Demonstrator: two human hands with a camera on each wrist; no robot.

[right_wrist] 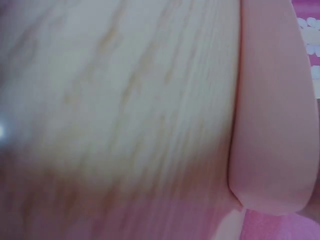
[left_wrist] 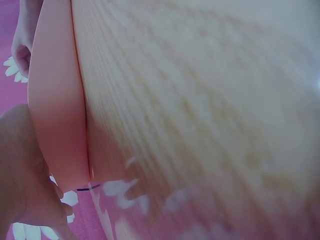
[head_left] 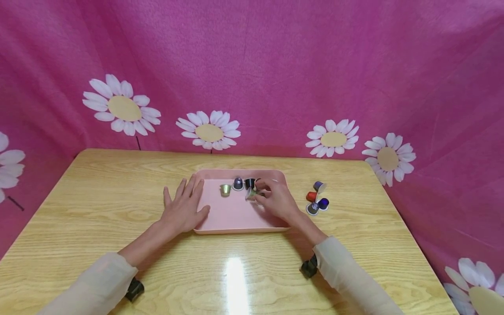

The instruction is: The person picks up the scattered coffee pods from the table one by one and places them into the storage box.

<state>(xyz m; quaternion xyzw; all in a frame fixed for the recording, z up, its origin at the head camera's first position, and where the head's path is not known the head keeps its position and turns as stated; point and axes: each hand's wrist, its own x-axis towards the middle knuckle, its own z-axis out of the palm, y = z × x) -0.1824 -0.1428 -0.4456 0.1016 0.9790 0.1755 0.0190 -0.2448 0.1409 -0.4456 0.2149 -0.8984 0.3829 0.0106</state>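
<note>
A pink tray [head_left: 232, 218] lies on the table. My left hand [head_left: 182, 213] rests at its left rim with the fingers straight and spread; the left wrist view shows this hand [left_wrist: 25, 170] beside the tray wall [left_wrist: 60, 100]. Over the right part of the tray, my right hand [head_left: 277, 200] pinches a pale green coffee capsule [head_left: 250, 193] between thumb and fingers, which partly cover it. Close by inside the tray stand a black capsule [head_left: 250, 183], a dark grey capsule [head_left: 238, 183] and a green-gold capsule [head_left: 225, 190]. Whatever lies under the right palm is hidden.
Right of the tray, a purple capsule [head_left: 319, 186], a red capsule [head_left: 311, 196], a blue capsule [head_left: 323, 203] and a grey capsule [head_left: 313, 208] cluster on the wooden table [head_left: 118, 192]. A pink flowered cloth [head_left: 267, 78] hangs behind the table. The right wrist view shows mostly table and tray wall [right_wrist: 275, 110].
</note>
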